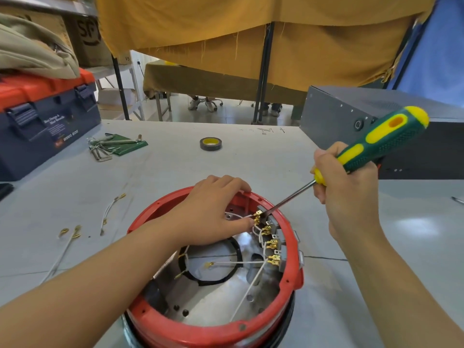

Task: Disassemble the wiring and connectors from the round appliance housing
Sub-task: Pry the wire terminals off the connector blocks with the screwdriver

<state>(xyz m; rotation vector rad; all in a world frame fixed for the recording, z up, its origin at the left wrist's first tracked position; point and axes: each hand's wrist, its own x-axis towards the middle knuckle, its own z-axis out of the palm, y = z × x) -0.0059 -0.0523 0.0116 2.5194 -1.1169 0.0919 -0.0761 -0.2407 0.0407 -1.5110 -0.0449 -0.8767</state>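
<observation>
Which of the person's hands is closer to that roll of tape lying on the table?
Left. The left hand rests on the far rim of the red housing, almost straight below the tape roll in the picture. The right hand, gripping the screwdriver, sits farther off to the roll's right.

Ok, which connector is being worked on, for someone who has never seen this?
Start at the red housing in front of the person; brass connectors run down its inner right wall. It is the top connector in that row, farthest from the person. Only this one meets the screwdriver tip, beside the left hand.

Glossy red plastic housing [288, 285], shiny metal inside; brass-coloured connectors [272, 259].
</observation>
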